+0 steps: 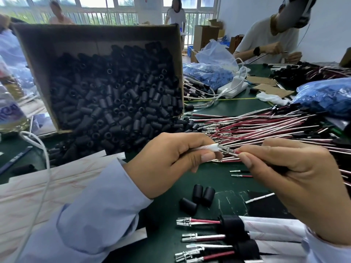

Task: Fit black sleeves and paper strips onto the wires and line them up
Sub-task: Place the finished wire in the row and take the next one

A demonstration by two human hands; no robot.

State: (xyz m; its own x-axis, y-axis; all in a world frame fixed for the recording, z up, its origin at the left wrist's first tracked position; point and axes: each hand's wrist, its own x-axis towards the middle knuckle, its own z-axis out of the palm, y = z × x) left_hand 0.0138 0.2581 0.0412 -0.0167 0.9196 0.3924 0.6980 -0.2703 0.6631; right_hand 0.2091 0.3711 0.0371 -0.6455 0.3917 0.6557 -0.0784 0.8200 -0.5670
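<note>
My left hand (176,160) pinches a rolled white paper strip (207,148) between thumb and fingers. My right hand (296,179) pinches a pair of red and white wires (230,151), whose metal terminals sit at the mouth of the paper roll. Three loose black sleeves (197,198) lie on the green table (171,242) below my hands. Several finished wires (218,238) with black sleeves and white paper lie in a row at the bottom right. A big pile of bare red and white wires (266,128) spreads to the right.
A tipped cardboard box (47,40) spills many black sleeves (117,95) behind my hands. Flat paper strips (47,185) lie at the left. Blue bags (326,95), a white power strip (233,88) and another seated person (269,40) are at the far right.
</note>
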